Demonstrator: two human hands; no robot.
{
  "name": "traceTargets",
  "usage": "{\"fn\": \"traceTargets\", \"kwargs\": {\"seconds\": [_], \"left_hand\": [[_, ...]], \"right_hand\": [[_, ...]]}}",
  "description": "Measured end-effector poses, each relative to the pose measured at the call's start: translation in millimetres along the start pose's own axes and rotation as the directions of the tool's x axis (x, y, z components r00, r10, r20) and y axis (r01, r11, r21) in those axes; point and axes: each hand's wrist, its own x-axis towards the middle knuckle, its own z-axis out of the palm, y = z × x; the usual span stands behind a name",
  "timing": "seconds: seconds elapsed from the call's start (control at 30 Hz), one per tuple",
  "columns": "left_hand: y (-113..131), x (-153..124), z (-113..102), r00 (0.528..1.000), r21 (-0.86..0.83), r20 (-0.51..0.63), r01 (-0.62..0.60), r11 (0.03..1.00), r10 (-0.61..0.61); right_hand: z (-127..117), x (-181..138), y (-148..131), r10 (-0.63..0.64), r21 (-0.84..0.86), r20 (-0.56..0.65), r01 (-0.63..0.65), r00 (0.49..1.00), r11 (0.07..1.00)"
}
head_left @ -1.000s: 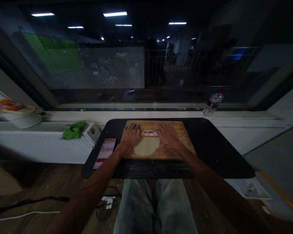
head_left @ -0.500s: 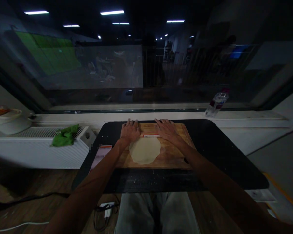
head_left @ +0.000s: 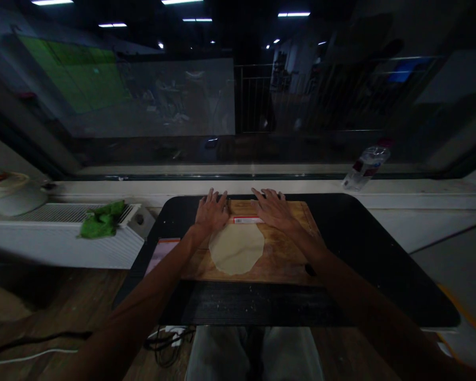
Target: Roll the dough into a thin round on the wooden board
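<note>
A thin, pale, roundish sheet of dough [head_left: 237, 248] lies on a wooden cutting board [head_left: 281, 259]. Across its far edge is a rolling pin, showing mainly as a red-edged white label [head_left: 248, 220] between my hands; its ends are hidden under them. My left hand [head_left: 213, 212] lies over the pin's left end, palm down, fingers stretched forward and spread. Over the right end rests my right hand [head_left: 273, 210], also flat with its fingers apart. Neither hand is wrapped round the pin.
The board is on a black table [head_left: 381, 264] with pale crumbs along its front. A phone [head_left: 164, 253] lies left of the board. On the windowsill stands a water bottle [head_left: 366, 166]. A green cloth [head_left: 102, 219] drapes over the radiator [head_left: 103, 248], near a white tub [head_left: 16, 196].
The view has tilted down and come slightly closer. Both hands stay over the pin at the dough's far edge, and their fingers look a little more raised and spread.
</note>
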Motion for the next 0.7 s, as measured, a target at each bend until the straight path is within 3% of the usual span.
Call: {"fn": "traceTargets", "kwargs": {"seconds": [0.13,0.4,0.7], "left_hand": [[4,-11,-4,1.000,0.023,-0.011,0.016,1.000,-0.016],[2,14,-4,0.999,0.042,0.013,0.050,0.998,-0.051],[12,-17,-11,0.999,0.093,-0.016,0.048,0.995,-0.047]], "right_hand": [[-5,-10,-4,0.012,-0.016,0.010,-0.012,1.000,1.000],[-6,18,-3,0.098,0.041,0.049,-0.100,0.994,0.994],[-6,-15,-10,0.034,-0.067,-0.011,-0.035,0.999,0.997]]}}
